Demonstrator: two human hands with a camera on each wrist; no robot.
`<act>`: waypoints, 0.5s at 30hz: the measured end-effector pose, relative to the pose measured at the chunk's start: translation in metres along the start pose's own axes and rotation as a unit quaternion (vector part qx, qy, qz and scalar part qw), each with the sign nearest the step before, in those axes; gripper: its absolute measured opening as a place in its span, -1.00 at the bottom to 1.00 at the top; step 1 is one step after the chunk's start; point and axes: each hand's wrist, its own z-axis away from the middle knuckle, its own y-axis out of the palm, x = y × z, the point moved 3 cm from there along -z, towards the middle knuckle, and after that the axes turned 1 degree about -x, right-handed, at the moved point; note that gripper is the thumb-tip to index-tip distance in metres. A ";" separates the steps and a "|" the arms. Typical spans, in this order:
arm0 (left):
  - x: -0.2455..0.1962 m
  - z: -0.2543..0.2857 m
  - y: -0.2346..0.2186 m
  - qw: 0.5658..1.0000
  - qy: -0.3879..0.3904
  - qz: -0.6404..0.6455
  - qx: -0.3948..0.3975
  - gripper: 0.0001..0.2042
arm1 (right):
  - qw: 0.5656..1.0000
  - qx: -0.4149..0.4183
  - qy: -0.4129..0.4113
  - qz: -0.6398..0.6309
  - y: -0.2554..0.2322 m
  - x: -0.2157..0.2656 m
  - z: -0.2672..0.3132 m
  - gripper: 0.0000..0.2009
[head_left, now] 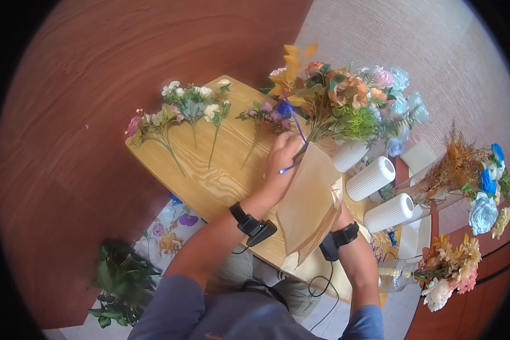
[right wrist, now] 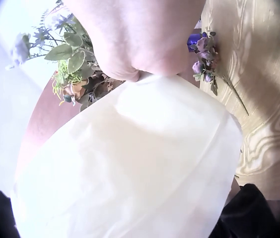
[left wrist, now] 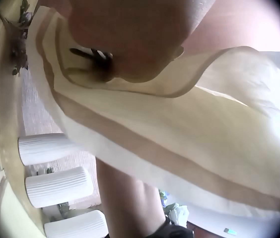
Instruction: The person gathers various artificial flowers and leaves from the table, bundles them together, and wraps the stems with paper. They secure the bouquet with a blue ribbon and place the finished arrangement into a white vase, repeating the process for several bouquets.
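Note:
A bouquet of orange flowers (head_left: pixel 343 88) with leafy stems points away from me, its lower end wrapped in tan paper (head_left: pixel 309 207) that flares towards my body. My left hand (head_left: pixel 285 150) grips the gathered neck where stems meet paper. A thin blue ribbon (head_left: pixel 294 120) runs up beside the stems, and a loose end shows by the left hand. In the right wrist view, my right hand (right wrist: pixel 140 42) is closed at the pinched top of the paper; the head view hides it behind the wrap. Dark stem ends (left wrist: pixel 88 53) show inside the paper in the left wrist view.
Several loose flower stems, such as white roses (head_left: pixel 212 112) and purple blooms (head_left: pixel 272 113), lie on the wooden table (head_left: pixel 209 190). White ribbed vases (head_left: pixel 371 178) stand at the right. A clear vase (head_left: pixel 395 276) holds more flowers. Green foliage (head_left: pixel 122 277) is at lower left.

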 end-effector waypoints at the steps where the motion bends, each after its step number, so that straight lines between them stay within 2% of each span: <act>1: -0.004 -0.002 -0.003 1.000 -0.027 0.001 0.013 -0.57 | 1.000 -0.023 0.010 0.012 0.013 0.013 0.014 -0.79; 3: 0.007 0.001 -0.002 0.998 -0.058 -0.005 -0.006 -0.59 | 0.998 -0.043 0.024 0.024 0.014 0.012 0.015 -0.80; 5: 0.013 0.001 -0.006 0.996 -0.088 -0.010 -0.026 -0.61 | 0.999 -0.008 -0.011 0.036 -0.001 0.001 0.000 -0.82; 7: 0.016 -0.001 -0.006 0.983 -0.107 -0.104 0.107 -0.65 | 1.000 0.010 -0.014 -0.002 -0.003 0.000 -0.004 -0.84; 8: 0.019 0.000 -0.007 0.983 -0.109 -0.105 0.106 -0.65 | 0.999 0.015 -0.006 -0.045 -0.004 -0.001 -0.004 -0.85; 10: 0.017 0.003 -0.007 0.983 -0.030 -0.081 0.162 -0.65 | 1.000 0.004 -0.001 -0.023 0.006 0.007 -0.002 -0.85; 11: 0.018 0.005 -0.007 0.983 -0.030 -0.082 0.162 -0.65 | 1.000 -0.009 0.002 -0.002 0.008 0.009 -0.002 -0.85; 13: 0.004 0.007 -0.011 0.982 -0.025 -0.056 0.176 -0.77 | 1.000 -0.007 0.000 -0.004 0.005 0.006 -0.005 -0.85; 15: -0.001 0.009 -0.015 0.981 -0.013 -0.023 0.192 -0.75 | 1.000 -0.005 0.000 -0.005 0.002 0.000 -0.009 -0.84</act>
